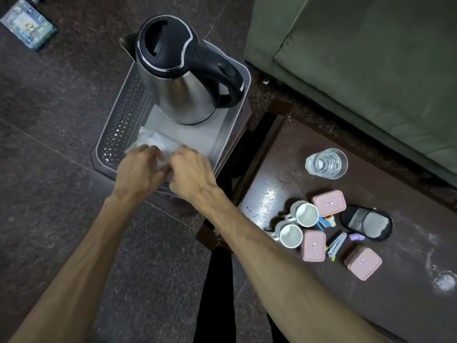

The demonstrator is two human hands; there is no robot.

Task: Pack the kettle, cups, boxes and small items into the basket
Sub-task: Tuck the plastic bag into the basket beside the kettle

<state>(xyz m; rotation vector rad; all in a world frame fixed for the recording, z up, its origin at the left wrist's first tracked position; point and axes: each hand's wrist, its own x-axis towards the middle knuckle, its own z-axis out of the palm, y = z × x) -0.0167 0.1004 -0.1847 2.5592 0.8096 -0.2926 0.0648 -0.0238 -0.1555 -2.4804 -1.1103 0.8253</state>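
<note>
A steel kettle (180, 78) with a black lid and handle stands upright in the far half of the grey perforated basket (118, 125). My left hand (138, 169) and my right hand (193, 174) are side by side at the basket's near end, fingers curled on a white crumpled plastic packet (150, 142) lying on the basket floor. On the dark table to the right stand two white cups (306, 215) (290, 235), three pink lidded boxes (329, 203) (314, 245) (363, 262), a black mesh pouch (367, 222) and several small items (335, 245).
A clear glass (326, 163) stands on the table (408, 280) behind the cups. The basket rests on a small dark stool (173, 206). A green sofa (371, 58) fills the upper right. A printed box (27, 24) lies on the floor at top left.
</note>
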